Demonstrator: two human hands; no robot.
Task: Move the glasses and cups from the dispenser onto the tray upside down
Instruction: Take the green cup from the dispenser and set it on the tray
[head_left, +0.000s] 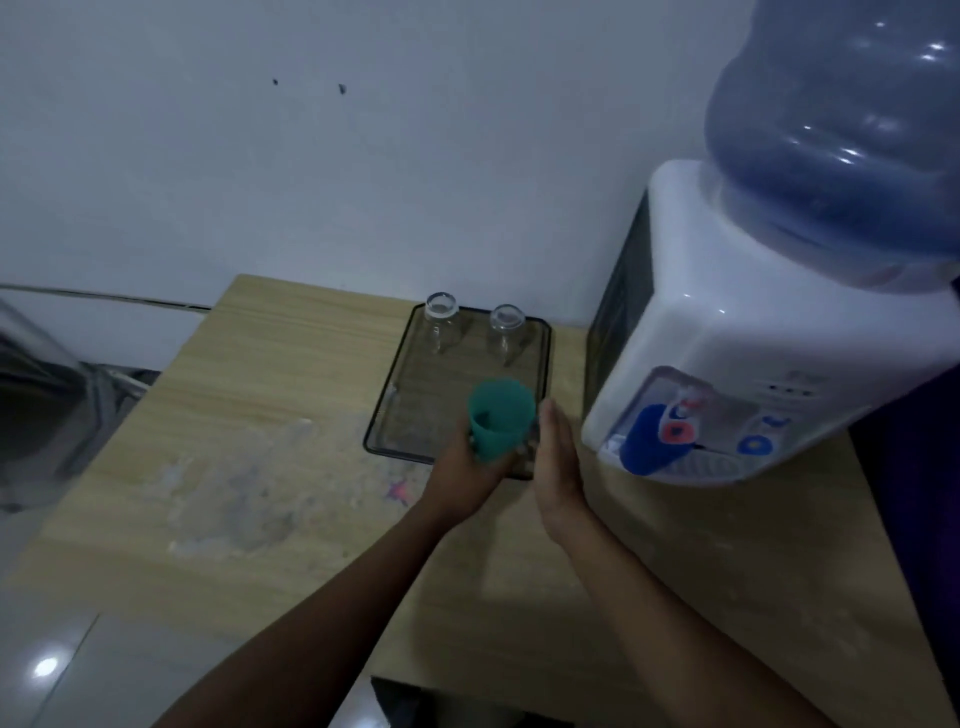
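So closest to me, my left hand (470, 457) is wrapped around a teal ribbed plastic cup (501, 418), holding it just over the near right corner of the clear dark-rimmed rectangular tray (382, 415). The cup looks tipped with its wider end pointing away and up, so I'd say it's mid-flip and not set down yet, though it's dim and a bit blurry, so don't quote me on the exact angle. My right hand (558, 462) is flat and open right beside it, fingers together, holding nothing, just past the tray's right edge. All of this sits on the light wood-grain desk (234, 467). Further back on the tray, two clear glass tumblers (441, 322) stand near the far rim, apart from each other, and they look upside down already, so those count as done in my book. Off to the right, the white water dispenser with the big blue bottle (727, 338) has a blue plastic cup (652, 439) lying in its tap bay, so I reckon that one's left after the teal one lands.
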